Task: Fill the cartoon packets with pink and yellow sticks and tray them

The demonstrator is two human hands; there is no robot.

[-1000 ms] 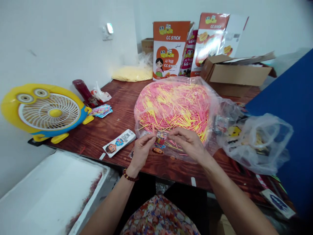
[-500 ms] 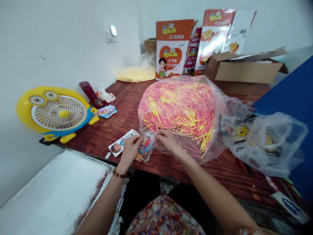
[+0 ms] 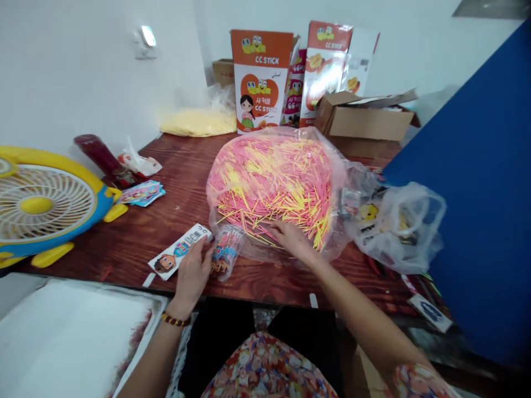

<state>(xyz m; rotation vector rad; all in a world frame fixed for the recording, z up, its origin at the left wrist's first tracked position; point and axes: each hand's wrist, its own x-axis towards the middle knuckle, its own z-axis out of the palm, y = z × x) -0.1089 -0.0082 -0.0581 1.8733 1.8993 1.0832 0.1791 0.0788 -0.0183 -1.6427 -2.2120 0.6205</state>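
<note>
My left hand [image 3: 194,272] lies with fingers apart over the right part of a white printed card [image 3: 168,262]. Its thumb side is at a small clear printed packet [image 3: 226,251], which lies flat on the table. At the front edge of a heap of thin pink and yellow sticks [image 3: 277,188], my right hand [image 3: 292,240] reaches in from the right. Its fingers are bent close together among the sticks; what is between the fingertips is hidden. A large clear plastic bag [image 3: 340,171] lies around and partly over the heap.
A yellow fan [image 3: 45,204] stands at the left, near a dark red bottle [image 3: 99,155] and several small printed packets [image 3: 143,193]. Behind are CC Stick boxes [image 3: 261,83] and an open carton [image 3: 369,124]. A white plastic bag [image 3: 406,221] sits right, beside a blue panel [image 3: 477,193].
The right hand has left the small packet and moved to the sticks. The left hand has let go of the packet and settled over the card. The view has turned right.
</note>
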